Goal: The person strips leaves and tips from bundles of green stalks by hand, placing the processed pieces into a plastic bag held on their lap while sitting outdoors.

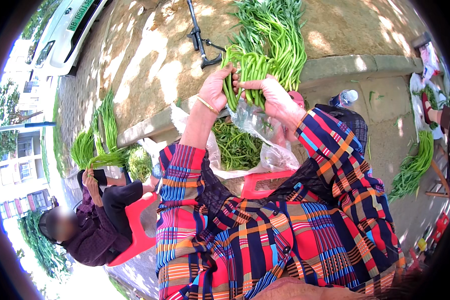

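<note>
Both of my hands are raised in front of me over a plastic bag. My left hand [216, 89], with a bangle at the wrist, grips a few green stems at the left side of a bunch of leafy green vegetable stems [254, 67]. Closed around the right part of the same bunch is my right hand [279, 95]. Beneath them the whitish plastic bag [281, 159] lies spread around loose green leaves and stems [236, 144]. A large heap of long-stemmed greens [285, 41] rests on the ground just beyond the bunch.
A black walking cane [197, 33] lies beyond the concrete curb [341, 69]. At right are a plastic bottle [345, 98] and another pile of greens [416, 165]. To the left, a person [101, 228] on a red stool holds greens. A white car [56, 41] stands farther off.
</note>
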The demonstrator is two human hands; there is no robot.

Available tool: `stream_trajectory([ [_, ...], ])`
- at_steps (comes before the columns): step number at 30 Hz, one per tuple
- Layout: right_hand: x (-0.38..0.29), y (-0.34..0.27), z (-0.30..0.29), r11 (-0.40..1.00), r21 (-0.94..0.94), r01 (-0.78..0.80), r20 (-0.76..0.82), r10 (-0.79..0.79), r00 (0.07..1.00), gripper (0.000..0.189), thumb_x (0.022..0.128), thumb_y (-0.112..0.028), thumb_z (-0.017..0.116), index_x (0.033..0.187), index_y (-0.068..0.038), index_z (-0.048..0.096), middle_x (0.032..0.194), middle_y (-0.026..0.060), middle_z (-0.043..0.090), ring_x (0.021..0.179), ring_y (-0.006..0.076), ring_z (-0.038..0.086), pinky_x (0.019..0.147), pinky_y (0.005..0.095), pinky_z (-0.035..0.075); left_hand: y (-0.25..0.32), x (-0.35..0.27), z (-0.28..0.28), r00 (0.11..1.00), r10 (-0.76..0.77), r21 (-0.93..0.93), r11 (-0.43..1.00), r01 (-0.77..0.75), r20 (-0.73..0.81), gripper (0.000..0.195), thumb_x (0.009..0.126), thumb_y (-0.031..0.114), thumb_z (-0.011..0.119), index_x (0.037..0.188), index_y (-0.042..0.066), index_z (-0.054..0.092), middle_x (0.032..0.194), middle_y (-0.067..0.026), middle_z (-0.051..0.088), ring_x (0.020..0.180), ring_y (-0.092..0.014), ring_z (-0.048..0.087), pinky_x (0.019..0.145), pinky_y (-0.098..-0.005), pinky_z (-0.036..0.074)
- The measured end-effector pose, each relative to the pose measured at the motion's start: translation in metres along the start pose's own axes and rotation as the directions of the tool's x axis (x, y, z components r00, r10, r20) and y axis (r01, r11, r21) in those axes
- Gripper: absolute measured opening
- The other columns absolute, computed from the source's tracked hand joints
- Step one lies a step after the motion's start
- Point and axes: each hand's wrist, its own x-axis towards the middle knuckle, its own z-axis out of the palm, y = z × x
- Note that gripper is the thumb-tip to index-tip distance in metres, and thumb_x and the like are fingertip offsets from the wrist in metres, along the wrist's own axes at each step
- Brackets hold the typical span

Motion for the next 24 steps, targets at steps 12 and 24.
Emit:
stream_trajectory([
  [12, -0.002, 0.002, 0.000, 0.988, -0.153, -0.022, -0.020, 0.019, 1.000, 0.030, 0.070, 0.008, 0.057, 0.099, -0.002, 0.054, 0.081, 0.0041, 0.058, 0.061, 0.0136, 0.057, 0.052, 0.0244, 0.049, -0.009, 0.008, -0.007, 0.999, 0.003, 0.014, 1.000, -0.002, -0.045, 0.018, 0.086, 0.023, 0.052, 0.089, 0.006, 0.055, 0.080, -0.0061, 0.059, 0.065, -0.019, 0.058, 0.048, -0.0343, 0.049],
  [24, -0.006, 0.008, 0.007, 0.978, -0.208, -0.021, -0.058, 0.009, 0.998, 0.025, 0.068, 0.008, 0.061, 0.091, -0.001, 0.056, 0.077, 0.0037, 0.058, 0.057, 0.0125, 0.055, 0.049, 0.0234, 0.045, -0.016, 0.016, -0.016, 0.991, 0.016, -0.010, 1.000, -0.017, -0.130, 0.021, 0.088, 0.018, 0.048, 0.099, 0.001, 0.053, 0.092, -0.0120, 0.059, 0.083, -0.023, 0.059, 0.072, -0.0370, 0.050],
])
